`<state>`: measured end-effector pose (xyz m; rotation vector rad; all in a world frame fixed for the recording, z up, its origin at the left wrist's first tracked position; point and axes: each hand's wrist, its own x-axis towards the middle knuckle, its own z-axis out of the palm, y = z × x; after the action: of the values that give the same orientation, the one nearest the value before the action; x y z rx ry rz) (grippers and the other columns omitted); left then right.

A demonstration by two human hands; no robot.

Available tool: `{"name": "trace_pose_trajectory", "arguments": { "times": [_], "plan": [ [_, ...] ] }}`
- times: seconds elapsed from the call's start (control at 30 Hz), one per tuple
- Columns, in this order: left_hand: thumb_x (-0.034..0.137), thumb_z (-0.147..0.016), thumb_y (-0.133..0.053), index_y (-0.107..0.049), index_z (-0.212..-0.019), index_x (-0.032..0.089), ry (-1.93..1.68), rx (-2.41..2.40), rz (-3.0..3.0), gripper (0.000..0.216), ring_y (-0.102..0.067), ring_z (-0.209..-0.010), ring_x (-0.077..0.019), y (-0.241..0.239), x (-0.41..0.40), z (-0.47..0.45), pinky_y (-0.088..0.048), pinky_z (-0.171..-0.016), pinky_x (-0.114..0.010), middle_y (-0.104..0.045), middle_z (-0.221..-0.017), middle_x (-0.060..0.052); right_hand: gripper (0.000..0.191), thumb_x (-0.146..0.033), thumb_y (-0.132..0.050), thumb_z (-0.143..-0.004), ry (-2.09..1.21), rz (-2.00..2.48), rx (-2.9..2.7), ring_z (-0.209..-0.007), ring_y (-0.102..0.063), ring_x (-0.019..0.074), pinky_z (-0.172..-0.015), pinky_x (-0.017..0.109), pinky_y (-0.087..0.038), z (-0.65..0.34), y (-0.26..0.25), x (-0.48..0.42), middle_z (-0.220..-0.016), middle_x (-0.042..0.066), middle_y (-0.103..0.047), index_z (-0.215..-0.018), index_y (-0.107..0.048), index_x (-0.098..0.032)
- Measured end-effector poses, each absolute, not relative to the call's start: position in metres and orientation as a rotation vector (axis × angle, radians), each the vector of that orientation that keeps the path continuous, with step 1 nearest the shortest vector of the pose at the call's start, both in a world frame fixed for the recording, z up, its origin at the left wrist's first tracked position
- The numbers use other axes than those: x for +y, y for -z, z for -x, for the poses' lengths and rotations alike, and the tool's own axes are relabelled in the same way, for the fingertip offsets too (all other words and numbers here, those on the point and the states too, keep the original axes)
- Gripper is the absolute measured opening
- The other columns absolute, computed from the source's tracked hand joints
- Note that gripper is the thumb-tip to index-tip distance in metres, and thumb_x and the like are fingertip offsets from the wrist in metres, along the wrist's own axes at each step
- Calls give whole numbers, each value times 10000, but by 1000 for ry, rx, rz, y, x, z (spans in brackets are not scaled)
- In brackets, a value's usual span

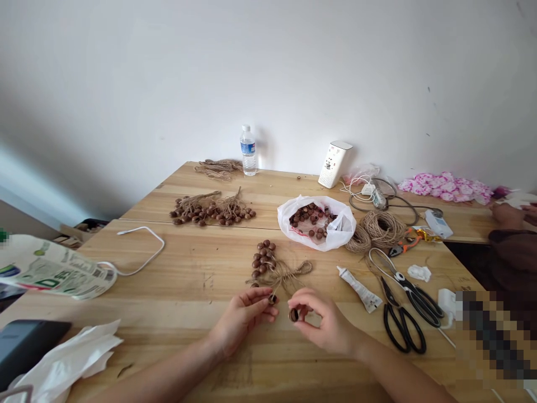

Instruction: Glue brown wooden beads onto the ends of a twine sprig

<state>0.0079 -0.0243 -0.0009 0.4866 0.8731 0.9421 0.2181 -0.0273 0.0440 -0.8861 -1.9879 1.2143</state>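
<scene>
My left hand (243, 316) pinches a small brown nut bead at the end of a jute string, close to the table's near edge. My right hand (323, 324) pinches another brown bead (294, 315) just beside it, fingers curled. Both hands sit directly in front of a bundle of brown beads tied with twine (272, 266). The string from that bundle runs toward my left fingertips.
A white plastic bag of beads (319, 223), twine coil (380, 229), glue tube (359, 289), black scissors (405, 313) lie right. Finished bead bundles (212, 210), water bottle (248, 150), white device (334, 163) sit farther back. Another person's hand (509, 212) rests at far right.
</scene>
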Motion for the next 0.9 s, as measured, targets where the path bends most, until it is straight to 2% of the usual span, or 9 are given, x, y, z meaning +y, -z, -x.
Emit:
{"name": "trace_pose_trajectory", "arguments": {
  "times": [0.07, 0.13, 0.27, 0.37, 0.5, 0.57, 0.67, 0.8, 0.9],
  "plan": [
    [208, -636, -793, -667, -900, 115, -939, 881, -484, 307, -691, -664, -183, 0, -24, -8, -544, -679, -297, -731, -757, -69, 238, -158, -578, -821, -1389, 834, -1822, -873, -588, 154, -754, 292, -506, -215, -44, -29, -1020, 79, -574, -1058, -593, -173],
    [217, -631, -797, -664, -901, 114, -934, 884, -484, 317, -693, -664, -187, 0, -25, -8, -542, -684, -301, -730, -738, -68, 179, -228, -572, -858, -1596, 761, -1624, -854, -611, 164, -717, 310, -516, -213, -41, -29, -1026, 85, -571, -1022, -610, -167],
    [213, -642, -790, -660, -910, 118, -943, 875, -495, 312, -697, -686, -193, 3, -26, -7, -542, -688, -303, -732, -771, -73, 207, -274, -643, -821, -1849, 681, -1353, -770, -622, 161, -654, 318, -519, -212, -31, -26, -981, 91, -597, -979, -625, -141],
    [204, -642, -789, -663, -910, 122, -951, 875, -491, 308, -697, -683, -190, 3, -26, -8, -545, -678, -301, -732, -814, -77, 227, -250, -679, -792, -1910, 780, -1298, -677, -613, 132, -623, 299, -518, -214, -21, -24, -838, 51, -623, -972, -607, -132],
    [201, -637, -791, -663, -903, 111, -952, 871, -481, 309, -694, -665, -186, 2, -25, -9, -544, -661, -298, -732, -832, -96, 304, -280, -691, -774, -1877, 896, -1213, -563, -592, 106, -453, 230, -490, -214, -11, -21, -813, 9, -597, -1011, -535, -171],
    [202, -638, -791, -664, -902, 109, -953, 867, -480, 308, -693, -665, -187, 1, -25, -9, -543, -658, -299, -731, -836, -101, 310, -292, -700, -765, -1877, 921, -1222, -532, -576, 94, -416, 209, -473, -215, -9, -20, -804, 5, -591, -990, -527, -168],
    [204, -645, -786, -667, -896, 109, -954, 860, -485, 294, -693, -667, -189, 2, -25, -8, -542, -663, -305, -729, -829, -100, 316, -310, -721, -743, -1886, 950, -1246, -554, -602, 101, -451, 228, -503, -215, -9, -19, -834, 13, -580, -950, -546, -147],
    [200, -651, -782, -669, -895, 108, -957, 849, -481, 284, -692, -668, -187, 1, -25, -8, -539, -663, -303, -728, -831, -103, 324, -307, -727, -746, -1918, 905, -1245, -651, -674, 162, -568, 290, -545, -214, -10, -20, -811, -5, -557, -970, -558, -144],
    [196, -643, -787, -671, -885, 107, -958, 857, -478, 283, -693, -664, -191, 1, -25, -9, -540, -657, -305, -728, -818, -102, 327, -306, -715, -769, -1947, 813, -1205, -681, -690, 191, -571, 305, -538, -215, -12, -20, -840, 19, -599, -1004, -544, -157]
  ]
}}
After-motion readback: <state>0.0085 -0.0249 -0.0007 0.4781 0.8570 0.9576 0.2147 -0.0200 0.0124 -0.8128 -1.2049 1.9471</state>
